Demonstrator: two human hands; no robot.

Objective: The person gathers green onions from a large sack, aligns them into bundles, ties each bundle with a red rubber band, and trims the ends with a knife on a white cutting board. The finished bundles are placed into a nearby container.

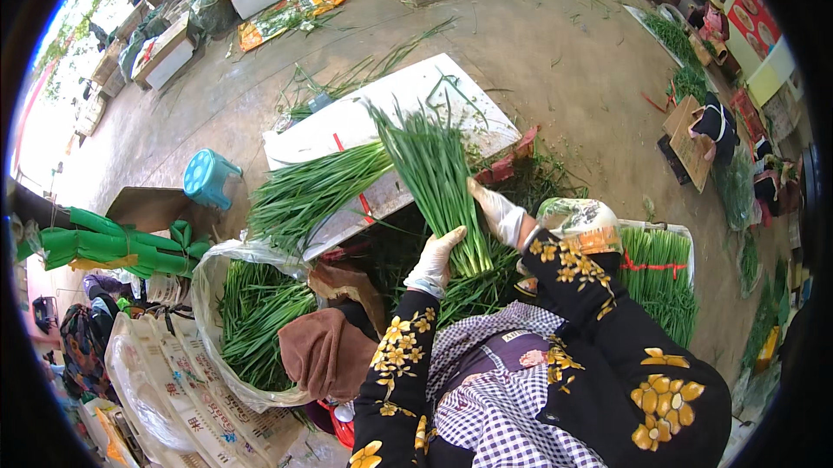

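My left hand, in a white glove, grips a bunch of garlic chives near its pale cut ends. The leaves point away from me over a white foam board. Against the bunch's right edge rests my right hand, also gloved; its fingers are partly hidden. Another pile of green chives lies across the board's left part, beside red tape strips. More loose chives lie below my hands, close to my lap.
To the left stands a clear plastic bag of chives, with a brown cloth beside it. A blue stool is farther out. At right, chives tied with red bands fill a white container. A person works farther right.
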